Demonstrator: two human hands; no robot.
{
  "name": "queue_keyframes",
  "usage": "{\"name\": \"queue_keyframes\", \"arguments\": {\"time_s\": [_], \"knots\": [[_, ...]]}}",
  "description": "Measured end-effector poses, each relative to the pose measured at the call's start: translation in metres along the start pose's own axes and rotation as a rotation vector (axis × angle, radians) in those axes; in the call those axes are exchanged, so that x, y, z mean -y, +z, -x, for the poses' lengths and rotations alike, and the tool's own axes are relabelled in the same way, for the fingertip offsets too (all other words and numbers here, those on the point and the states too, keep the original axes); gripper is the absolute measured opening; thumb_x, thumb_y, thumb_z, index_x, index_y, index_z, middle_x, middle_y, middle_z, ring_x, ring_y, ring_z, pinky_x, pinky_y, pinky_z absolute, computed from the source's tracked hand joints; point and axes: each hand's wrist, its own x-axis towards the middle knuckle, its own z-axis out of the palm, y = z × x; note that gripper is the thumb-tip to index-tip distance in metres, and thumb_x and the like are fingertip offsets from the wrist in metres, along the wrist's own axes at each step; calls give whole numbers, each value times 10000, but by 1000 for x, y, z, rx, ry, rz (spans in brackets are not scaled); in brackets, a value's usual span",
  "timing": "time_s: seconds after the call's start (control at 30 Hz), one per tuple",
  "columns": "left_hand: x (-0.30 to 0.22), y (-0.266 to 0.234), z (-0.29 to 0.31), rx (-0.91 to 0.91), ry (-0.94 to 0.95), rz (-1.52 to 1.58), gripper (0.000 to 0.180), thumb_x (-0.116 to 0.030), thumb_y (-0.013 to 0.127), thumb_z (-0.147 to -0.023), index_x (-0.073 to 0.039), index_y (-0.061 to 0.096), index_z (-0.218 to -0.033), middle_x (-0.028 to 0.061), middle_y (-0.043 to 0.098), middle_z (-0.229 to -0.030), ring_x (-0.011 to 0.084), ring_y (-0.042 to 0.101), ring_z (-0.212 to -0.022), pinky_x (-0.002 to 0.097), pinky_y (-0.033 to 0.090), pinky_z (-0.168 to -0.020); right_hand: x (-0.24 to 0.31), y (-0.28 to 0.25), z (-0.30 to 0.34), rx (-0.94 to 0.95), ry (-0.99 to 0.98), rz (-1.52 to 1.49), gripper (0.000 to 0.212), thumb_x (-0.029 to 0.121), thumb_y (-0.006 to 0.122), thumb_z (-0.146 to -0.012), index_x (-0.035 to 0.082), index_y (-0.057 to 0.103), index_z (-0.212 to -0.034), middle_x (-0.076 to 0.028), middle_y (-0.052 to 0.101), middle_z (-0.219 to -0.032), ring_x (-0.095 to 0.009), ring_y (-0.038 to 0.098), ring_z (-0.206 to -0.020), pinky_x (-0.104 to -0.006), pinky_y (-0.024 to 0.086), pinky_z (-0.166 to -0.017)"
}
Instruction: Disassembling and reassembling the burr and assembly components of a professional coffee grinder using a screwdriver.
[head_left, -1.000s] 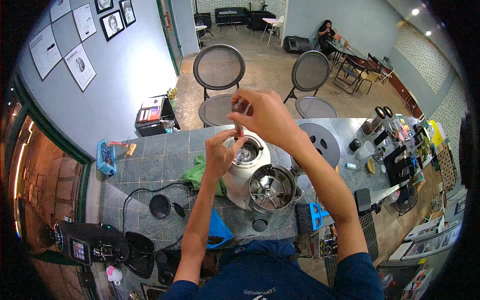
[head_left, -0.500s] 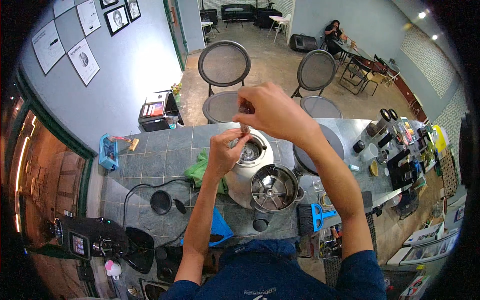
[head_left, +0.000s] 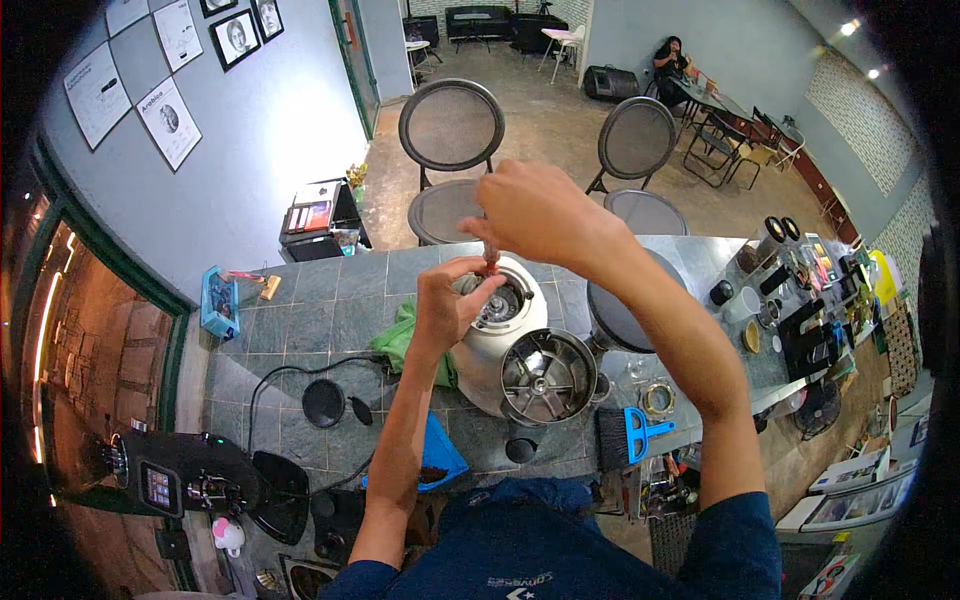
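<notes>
My right hand [head_left: 540, 210] is closed around the handle of what looks like a screwdriver [head_left: 491, 254], held upright over a white coffee grinder [head_left: 475, 365]. Thumb and fingers of my left hand [head_left: 448, 300] pinch the lower end of the same tool. Below them lies the grinder's open round metal chamber [head_left: 505, 305]; the tool's tip is hidden, so I cannot tell whether it touches anything inside. On the near side of the grinder is a round steel pan with spokes [head_left: 548, 375]. A green cloth [head_left: 400, 340] lies left of the grinder, beside my left forearm.
A blue dustpan [head_left: 440, 455] with dark grounds and a blue-handled brush [head_left: 632, 437] lie near me. Left are a black lid [head_left: 323, 403], a cable and a black machine with a screen [head_left: 160, 488]. Jars and cups crowd the counter's right. Chairs [head_left: 452, 125] stand beyond; a person [head_left: 672, 70] sits far back.
My right hand has turned slightly around the tool's handle, and its elbow has swung a little outward to the right. My left hand keeps its pinch in nearly the same place.
</notes>
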Motion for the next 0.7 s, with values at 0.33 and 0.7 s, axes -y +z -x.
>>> {"name": "queue_keyframes", "arguments": {"time_s": [0.33,0.7], "knots": [[10,2,-3,30,61,-12,146,-39,806,-888,41,806,-1011,180,812,-978,242,792,-938,356,591,-831,2,12,-2,66,-36,100,306,327,739,-936,28,778,-884,-209,754,-925,-407,743,-926,-504,590,-811],[0,3,-2,-14,34,-17,140,-29,803,-897,35,787,-1020,164,814,-1027,217,788,-953,340,589,-833,-14,40,-13,25,-136,46,314,280,776,-879,29,716,-1057,-208,748,-921,-409,743,-908,-510,581,-777]]}}
